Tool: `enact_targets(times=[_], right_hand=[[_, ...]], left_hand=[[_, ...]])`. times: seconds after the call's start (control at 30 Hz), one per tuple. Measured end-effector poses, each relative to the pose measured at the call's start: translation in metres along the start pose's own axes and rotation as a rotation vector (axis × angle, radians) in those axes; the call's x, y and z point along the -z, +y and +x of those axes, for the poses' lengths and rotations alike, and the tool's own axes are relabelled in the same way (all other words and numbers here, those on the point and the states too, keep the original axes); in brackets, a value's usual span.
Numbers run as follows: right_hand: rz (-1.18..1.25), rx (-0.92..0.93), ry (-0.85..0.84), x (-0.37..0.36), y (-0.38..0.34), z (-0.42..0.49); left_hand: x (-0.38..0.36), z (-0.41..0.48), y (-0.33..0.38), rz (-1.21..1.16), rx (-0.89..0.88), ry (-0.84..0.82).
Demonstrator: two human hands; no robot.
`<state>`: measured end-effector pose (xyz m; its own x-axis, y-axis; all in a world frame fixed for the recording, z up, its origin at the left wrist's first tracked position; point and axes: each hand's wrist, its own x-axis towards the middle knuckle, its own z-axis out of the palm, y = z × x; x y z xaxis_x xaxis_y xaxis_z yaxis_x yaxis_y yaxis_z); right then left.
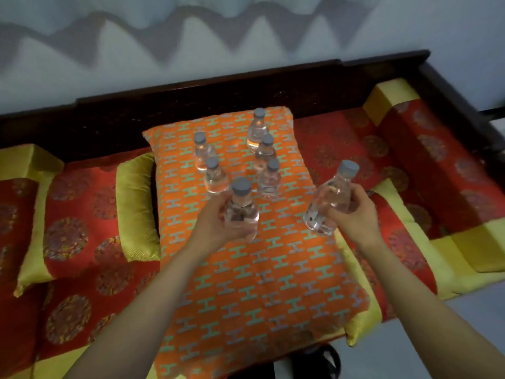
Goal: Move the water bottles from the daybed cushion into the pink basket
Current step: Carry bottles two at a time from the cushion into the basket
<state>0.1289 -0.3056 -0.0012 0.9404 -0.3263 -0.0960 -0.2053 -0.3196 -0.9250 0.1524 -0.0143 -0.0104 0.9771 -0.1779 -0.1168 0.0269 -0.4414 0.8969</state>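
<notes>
- Left hand (216, 225) curls its fingers round one water bottle (241, 212), held upright above the middle of the orange cushion (246, 296).
- Right hand (358, 214) grips a second bottle (328, 203), tilted, over the cushion's right edge.
- Five more bottles (215, 175) stand upright on the cushion's far half, just beyond both hands.

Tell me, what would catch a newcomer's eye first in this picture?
The bright orange cushion patterned with teal and grey H shapes fills the middle of the red and yellow daybed. Above it, the left hand grips a clear plastic water bottle with a grey cap, the right hand a second bottle. More such bottles stand clustered at the cushion's far end.
</notes>
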Motion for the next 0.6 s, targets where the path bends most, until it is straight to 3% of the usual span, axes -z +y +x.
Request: enact_targets(times=[0.13, 0.6], right_hand=[[-0.017, -0.006, 0.139, 0.069, -0.002, -0.007], [-0.06, -0.063, 0.448, 0.385, 0.048, -0.074]], left_hand=[[-0.046, 0.013, 0.054, 0.019, -0.106, -0.083], [-0.283, 0.016, 0.25, 0.014, -0.254, -0.132]])
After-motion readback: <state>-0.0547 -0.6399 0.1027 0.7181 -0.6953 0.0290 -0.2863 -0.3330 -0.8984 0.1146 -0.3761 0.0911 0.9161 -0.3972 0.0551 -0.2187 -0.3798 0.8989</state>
